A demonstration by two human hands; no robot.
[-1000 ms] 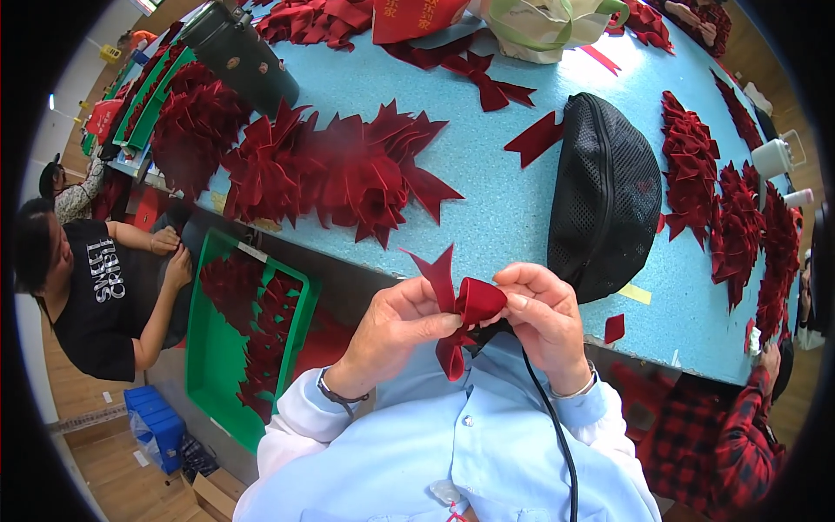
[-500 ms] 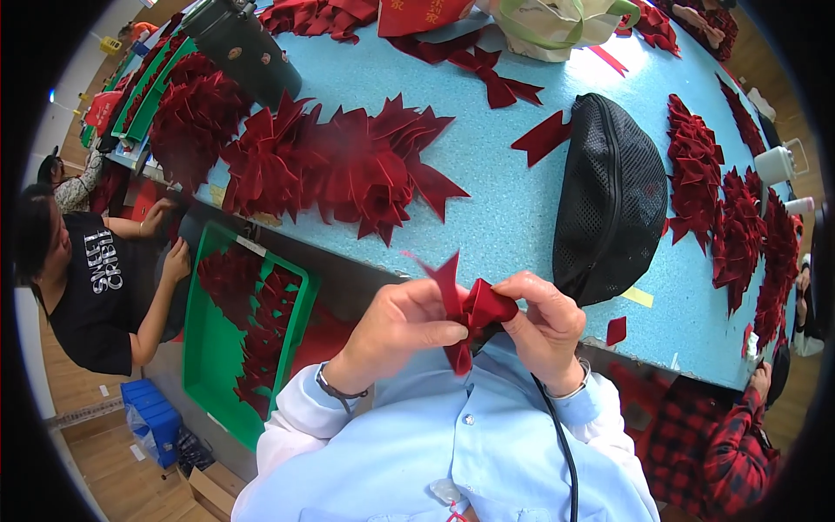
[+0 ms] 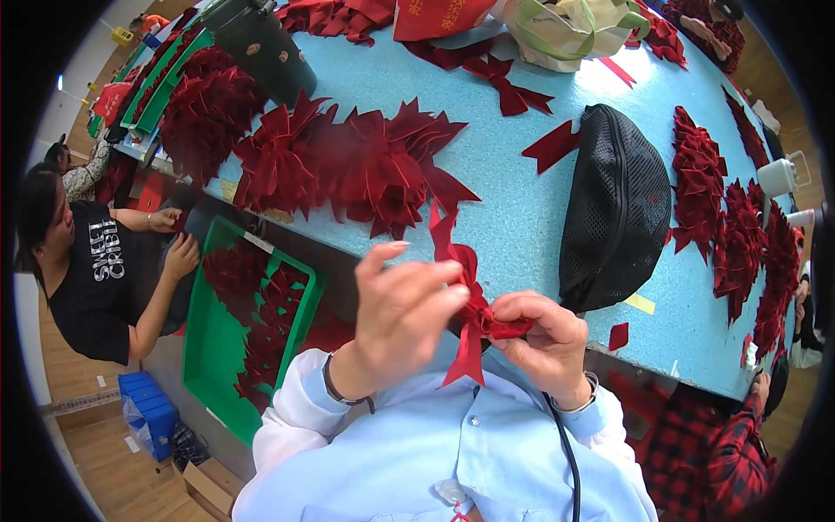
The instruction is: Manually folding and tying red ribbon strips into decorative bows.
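A dark red velvet ribbon bow point(image 3: 472, 313) hangs in front of my chest, just off the near table edge. Its loops and two tails stick out up and down. My right hand point(image 3: 546, 339) pinches the bow's right loop between thumb and fingers. Beside the bow's left side is my left hand point(image 3: 400, 304), slightly blurred, its fingers apart and their tips close to the ribbon. Whether those tips touch it is hard to see. Beyond my hands, a row of finished-looking red bows point(image 3: 374, 170) lies bunched on the light blue table point(image 3: 513, 230).
A black mesh pouch point(image 3: 616, 209) lies to the right. A dark tumbler point(image 3: 261, 52) and a cloth bag point(image 3: 565, 30) stand at the back. On the left, a green crate point(image 3: 204, 348) holds more bows, near a seated person point(image 3: 91, 270). More bow piles point(image 3: 739, 239) line the right.
My left hand has come off the ribbon it pinched and its fingers have spread. The bow has turned, its tails now more upright. My right hand keeps its pinch.
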